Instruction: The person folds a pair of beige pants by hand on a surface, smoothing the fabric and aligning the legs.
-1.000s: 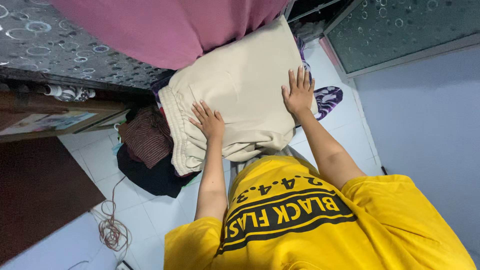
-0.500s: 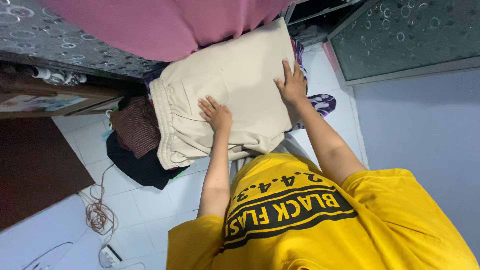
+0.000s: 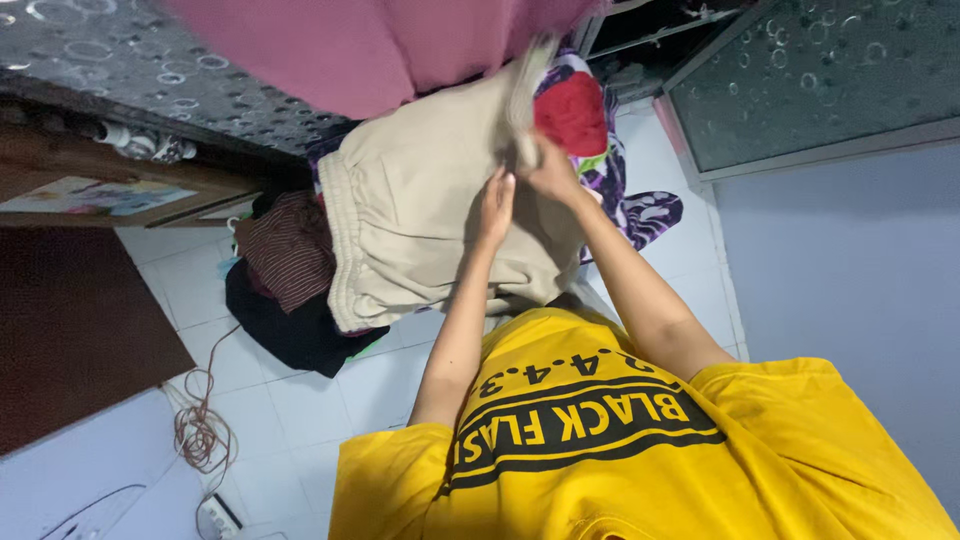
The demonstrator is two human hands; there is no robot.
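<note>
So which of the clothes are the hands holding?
The big beige garment. The left hand presses on it and the right hand lifts its edge. The striped maroon cloth and the black one lie untouched beside it.

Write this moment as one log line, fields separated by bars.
left hand flat on beige garment | right hand lifting its edge | red cloth uncovered

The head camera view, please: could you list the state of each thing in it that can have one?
Beige cloth garment: partly folded, one edge lifted.
Left hand: flat on the beige garment.
Right hand: gripping the lifted edge.
Red cloth: uncovered beneath the lifted edge.
Striped maroon garment: crumpled on a black cloth.
Brown cable: loosely coiled on the white tiled floor.
</note>
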